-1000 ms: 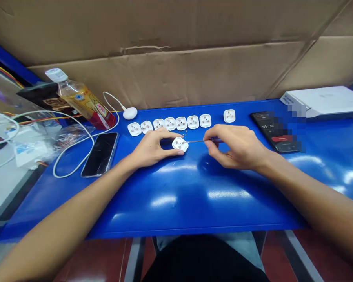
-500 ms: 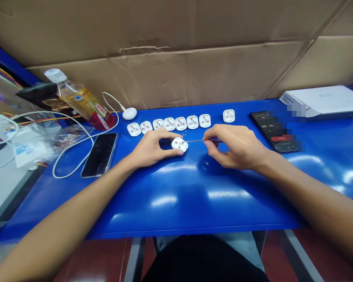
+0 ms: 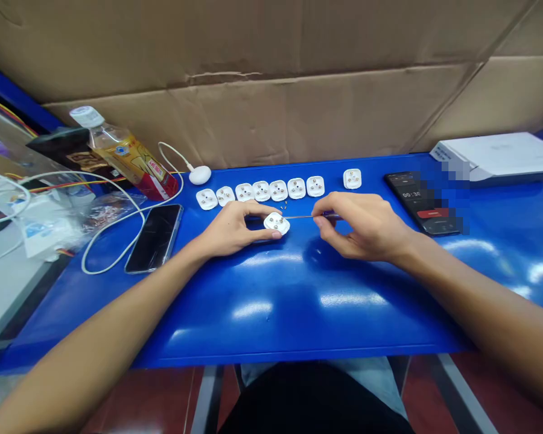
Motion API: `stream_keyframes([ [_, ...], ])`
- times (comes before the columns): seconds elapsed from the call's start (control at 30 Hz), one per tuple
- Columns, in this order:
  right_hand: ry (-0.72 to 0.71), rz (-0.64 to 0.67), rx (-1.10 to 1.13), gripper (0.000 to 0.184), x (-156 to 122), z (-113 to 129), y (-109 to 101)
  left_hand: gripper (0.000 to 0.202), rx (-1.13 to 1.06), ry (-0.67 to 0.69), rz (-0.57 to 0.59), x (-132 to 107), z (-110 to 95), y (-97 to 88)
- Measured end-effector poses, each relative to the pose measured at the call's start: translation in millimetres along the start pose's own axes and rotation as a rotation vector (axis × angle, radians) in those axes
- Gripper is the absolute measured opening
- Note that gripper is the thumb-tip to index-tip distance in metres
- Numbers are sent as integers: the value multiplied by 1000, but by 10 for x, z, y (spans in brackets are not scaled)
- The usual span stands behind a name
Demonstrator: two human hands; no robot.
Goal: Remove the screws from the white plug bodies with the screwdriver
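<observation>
Left fingers are pinching a white plug against the blue table, thumb on its near edge. Right fingers are gripping a thin screwdriver near its dark handle, w/ the tip reaching the plug; can't tell if it's seated in a screw. Tiny brass bits are lying just behind the plug, a row of white plug bodies is sitting beyond them, and a black phone is lying to its left. Plug's looking light, stiff, prob. slippery, so the outer rim seems the best hold, w/ fingers clear of the tiny bits.
</observation>
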State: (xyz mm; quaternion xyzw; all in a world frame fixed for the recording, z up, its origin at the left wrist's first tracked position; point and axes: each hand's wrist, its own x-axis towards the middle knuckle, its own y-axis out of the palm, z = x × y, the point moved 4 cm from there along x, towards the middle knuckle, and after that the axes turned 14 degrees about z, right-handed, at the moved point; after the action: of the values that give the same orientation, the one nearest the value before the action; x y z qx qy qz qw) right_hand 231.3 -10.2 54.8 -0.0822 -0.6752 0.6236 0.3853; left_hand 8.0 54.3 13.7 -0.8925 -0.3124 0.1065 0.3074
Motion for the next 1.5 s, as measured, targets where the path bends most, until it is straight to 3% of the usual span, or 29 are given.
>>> stream_keyframes([
  [1.07,4,26,-23,8,-7,9,-15,46,-25,-44,29,6,-16,-2],
  [1.5,87,106,8,10,-28,-67,-1,48,87,25,38,1,-25,13],
])
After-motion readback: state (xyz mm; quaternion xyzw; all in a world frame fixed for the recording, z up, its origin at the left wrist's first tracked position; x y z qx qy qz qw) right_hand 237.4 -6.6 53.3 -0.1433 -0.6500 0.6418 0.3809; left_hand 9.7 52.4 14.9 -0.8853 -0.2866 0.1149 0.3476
